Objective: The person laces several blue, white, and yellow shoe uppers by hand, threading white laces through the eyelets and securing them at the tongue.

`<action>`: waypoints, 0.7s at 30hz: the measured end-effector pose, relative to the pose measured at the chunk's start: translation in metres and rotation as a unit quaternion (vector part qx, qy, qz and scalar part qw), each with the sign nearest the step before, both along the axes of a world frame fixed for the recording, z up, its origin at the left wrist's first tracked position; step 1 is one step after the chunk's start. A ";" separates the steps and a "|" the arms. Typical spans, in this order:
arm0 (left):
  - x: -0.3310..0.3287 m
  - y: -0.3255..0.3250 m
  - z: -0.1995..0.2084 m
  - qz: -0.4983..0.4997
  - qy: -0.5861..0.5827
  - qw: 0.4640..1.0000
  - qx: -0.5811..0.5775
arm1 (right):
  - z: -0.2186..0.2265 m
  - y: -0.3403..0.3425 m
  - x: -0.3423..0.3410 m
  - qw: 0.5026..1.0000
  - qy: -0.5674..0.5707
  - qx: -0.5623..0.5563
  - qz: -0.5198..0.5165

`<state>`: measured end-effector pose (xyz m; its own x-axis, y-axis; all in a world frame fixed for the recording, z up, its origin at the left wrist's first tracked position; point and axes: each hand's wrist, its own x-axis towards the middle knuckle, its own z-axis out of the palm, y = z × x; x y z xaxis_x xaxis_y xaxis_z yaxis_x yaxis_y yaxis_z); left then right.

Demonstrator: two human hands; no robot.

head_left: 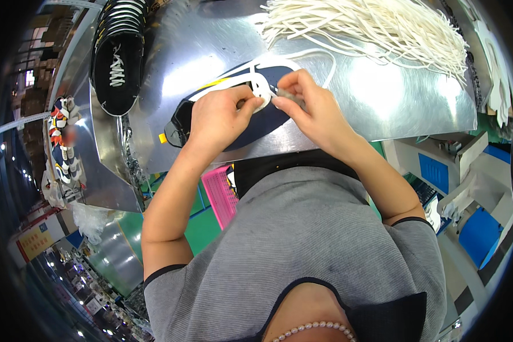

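From my end of the feed I have a dark navy shoe [268, 122] directly under my two hands, lying on its side or tilted, I can't tell which, on the shiny metal counter [382, 119] near its front edge. My left grip [219, 114] sits over the middle of the shoe, thumb and forefinger pinched together on the white lace [260, 85], the other fingers curled in. My right grip [319, 111] comes in from the right, over that end of the shoe, its thumb and forefinger almost meeting just beside the left fingertips; something greyish shows between them, but I cannot tell whether they are fully closed or what they have hold of. The shoe's black opening and a small yellow tab [163, 138] stick out to the left of my left wrist. A loop of lace runs out behind my right fingers and rests on the metal. Beyond it, at the far right, I see a big heap of white laces [370, 34]; at the far left stands a black shoe [117, 74], and below the counter edge, a pink basket [219, 196].
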<state>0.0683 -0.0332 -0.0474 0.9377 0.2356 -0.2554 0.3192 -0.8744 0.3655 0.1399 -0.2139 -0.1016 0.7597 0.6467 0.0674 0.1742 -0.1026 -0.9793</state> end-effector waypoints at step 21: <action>-0.020 -0.011 -0.022 -0.155 -0.224 0.962 -0.037 | -0.009 0.027 -0.019 0.972 -0.151 -0.178 0.017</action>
